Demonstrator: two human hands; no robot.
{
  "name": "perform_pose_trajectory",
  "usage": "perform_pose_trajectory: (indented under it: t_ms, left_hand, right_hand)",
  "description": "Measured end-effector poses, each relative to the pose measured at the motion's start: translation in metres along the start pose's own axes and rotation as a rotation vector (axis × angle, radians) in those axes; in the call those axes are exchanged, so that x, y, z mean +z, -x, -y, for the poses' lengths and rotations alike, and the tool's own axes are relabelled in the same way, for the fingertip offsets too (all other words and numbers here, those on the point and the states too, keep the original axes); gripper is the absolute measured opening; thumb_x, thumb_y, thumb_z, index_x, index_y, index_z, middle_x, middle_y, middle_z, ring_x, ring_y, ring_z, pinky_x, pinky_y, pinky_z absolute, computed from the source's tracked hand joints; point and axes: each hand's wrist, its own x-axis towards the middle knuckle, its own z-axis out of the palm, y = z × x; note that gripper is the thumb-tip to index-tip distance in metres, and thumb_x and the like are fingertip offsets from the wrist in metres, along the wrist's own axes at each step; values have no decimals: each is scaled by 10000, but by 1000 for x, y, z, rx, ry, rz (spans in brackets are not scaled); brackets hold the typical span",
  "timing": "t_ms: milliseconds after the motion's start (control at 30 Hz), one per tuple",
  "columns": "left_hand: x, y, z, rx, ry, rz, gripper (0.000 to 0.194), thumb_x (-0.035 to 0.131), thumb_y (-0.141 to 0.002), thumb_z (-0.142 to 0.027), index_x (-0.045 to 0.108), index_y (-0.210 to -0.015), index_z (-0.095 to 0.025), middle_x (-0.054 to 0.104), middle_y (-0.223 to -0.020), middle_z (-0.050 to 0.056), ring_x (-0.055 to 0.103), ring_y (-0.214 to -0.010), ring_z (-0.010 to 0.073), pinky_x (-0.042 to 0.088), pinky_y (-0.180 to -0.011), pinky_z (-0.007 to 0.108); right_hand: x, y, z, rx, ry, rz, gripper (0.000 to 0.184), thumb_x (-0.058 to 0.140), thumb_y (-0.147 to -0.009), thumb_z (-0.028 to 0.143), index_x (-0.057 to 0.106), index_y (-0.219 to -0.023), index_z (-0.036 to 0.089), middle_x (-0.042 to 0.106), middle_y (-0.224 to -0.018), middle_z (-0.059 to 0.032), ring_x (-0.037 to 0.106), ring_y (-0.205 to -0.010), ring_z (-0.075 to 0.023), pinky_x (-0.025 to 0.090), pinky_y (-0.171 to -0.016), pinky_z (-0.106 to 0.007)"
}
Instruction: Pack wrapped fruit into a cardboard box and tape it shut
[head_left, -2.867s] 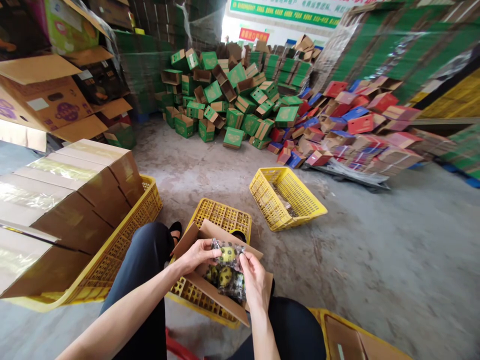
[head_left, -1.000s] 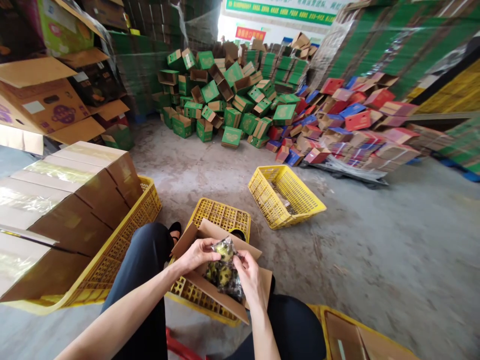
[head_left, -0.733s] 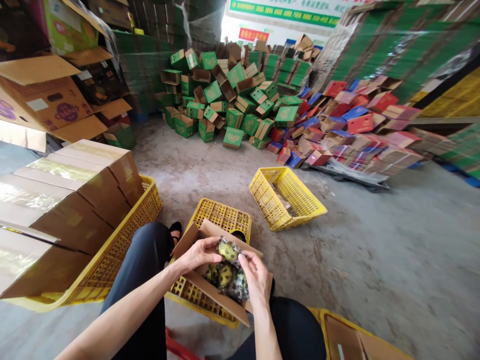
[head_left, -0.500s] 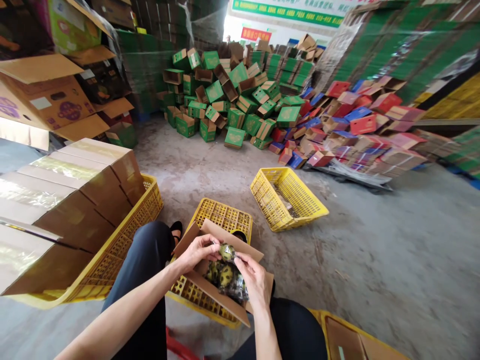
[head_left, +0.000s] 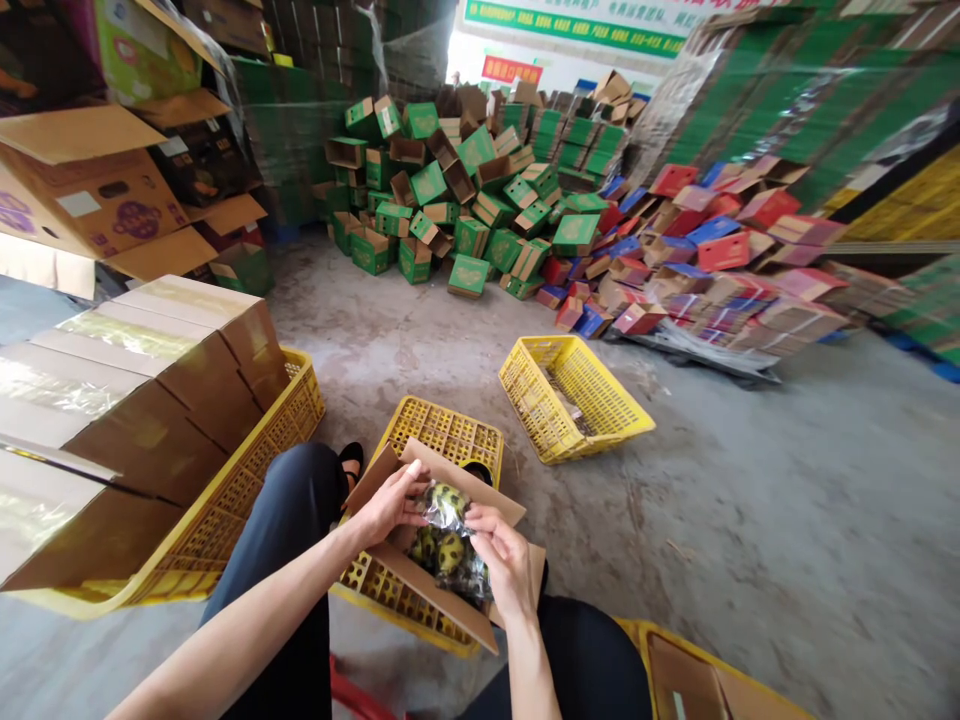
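Note:
Between my hands is a yellow-green fruit (head_left: 448, 503) with dark spots, in a clear plastic wrapper, held over an open cardboard box (head_left: 426, 585). The fingers of my left hand (head_left: 391, 506) are closed on the wrapper's left end. My right hand (head_left: 504, 556) pinches its right end. Inside the box, below the hands, lie more wrapped spotted fruits (head_left: 450, 555). Part of these is hidden by my right hand. The box's flaps stand spread outward, and it rests on an upturned yellow crate (head_left: 442, 430) between my legs.
A yellow basket (head_left: 577, 395) stands ahead to the right. Taped cartons (head_left: 150, 385) fill a yellow crate (head_left: 225, 500) on my left. Another yellow crate (head_left: 637, 635) with cardboard is at lower right. Green boxes (head_left: 469, 275) and red and blue boxes (head_left: 724, 250) are heaped behind.
The wrapped fruit has turned and tilted between my hands, showing more of its spotted side. My left fingers have shifted slightly up and left. Both hands still hold the wrapper.

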Motion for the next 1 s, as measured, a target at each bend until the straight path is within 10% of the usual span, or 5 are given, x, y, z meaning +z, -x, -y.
perform_pose_trajectory:
  t_ms: [200,433,1000]
  left_hand:
    - [-5,-3,-2,42,46,77,722,946,-694,-418,655,-1291,-135,729,-985,82,682,-694,121,588,-708,266]
    - [-4,-1,-5,153,26,133,684,964,-660,-384,722,-1251,-140,758,-1121,117,724,-927,209,556,-850,295]
    - [7,8,-3,168,-151,319,675,970,-640,-358,739,-1246,-171,764,-1149,102,705,-1088,276,478,-1054,401]
  right_hand:
    - [-1,-1,1,-26,85,-8,184,720,-859,402,821,-844,250,706,-1239,-103,583,-1291,-327,514,-1060,-433]
    - [-1,-6,-13,182,-122,-207,581,723,-884,545,623,-1411,321,626,-1458,-85,586,-1348,-308,510,-1104,-493]
    - [-5,-3,-22,202,35,-169,370,764,-838,516,798,-1098,256,793,-1133,-72,736,-1048,-293,568,-984,-417]
